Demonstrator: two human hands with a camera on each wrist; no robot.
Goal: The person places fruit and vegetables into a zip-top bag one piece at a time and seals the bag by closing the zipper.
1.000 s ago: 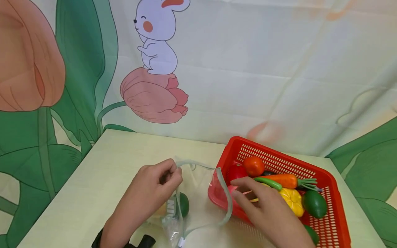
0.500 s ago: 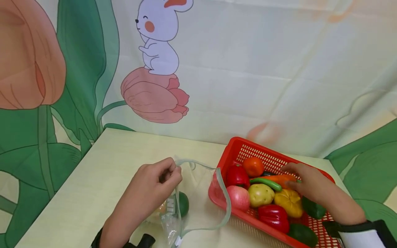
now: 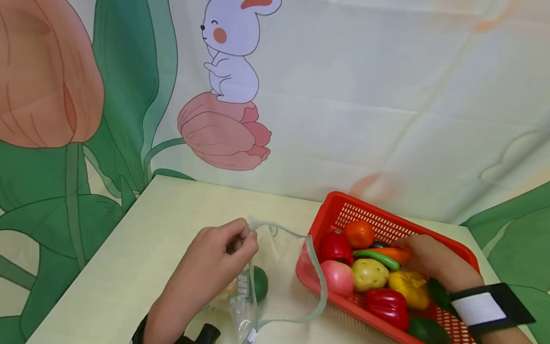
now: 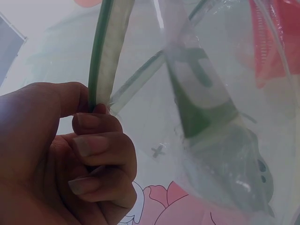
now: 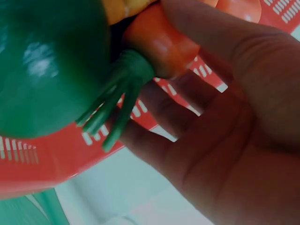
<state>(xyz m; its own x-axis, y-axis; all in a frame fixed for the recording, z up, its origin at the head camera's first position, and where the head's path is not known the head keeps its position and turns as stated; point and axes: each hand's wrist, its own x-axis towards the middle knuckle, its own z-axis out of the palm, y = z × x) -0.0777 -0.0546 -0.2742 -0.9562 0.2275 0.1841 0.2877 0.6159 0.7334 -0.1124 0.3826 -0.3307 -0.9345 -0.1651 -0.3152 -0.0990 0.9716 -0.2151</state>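
My left hand (image 3: 216, 255) pinches the pale green rim of a clear plastic zip bag (image 3: 320, 282) between thumb and curled fingers. The bag's mouth gapes toward the right. Through the plastic a round dark green thing (image 3: 260, 284) shows low down. Inside the red basket (image 3: 315, 229), my right hand (image 3: 425, 260) has its thumb on one side of an orange carrot (image 5: 159, 42) and its fingers round the other, near the leafy green end. In the head view the hand covers that end of the carrot (image 3: 397, 254).
Around the carrot lie a tomato (image 3: 359, 233), a green chili pepper (image 3: 378, 258), a potato (image 3: 370, 274), a pink apple (image 3: 338, 278), red bell peppers (image 3: 388, 307) and a yellow pumpkin (image 3: 410, 289). Avocado-like green pieces (image 3: 428, 330) sit at the near right. A printed curtain (image 3: 343, 95) hangs behind the table.
My right hand has moved right from near the bag's mouth, across the basket, and down onto the carrot. My left hand keeps its pinch on the bag. The view has shifted slightly.
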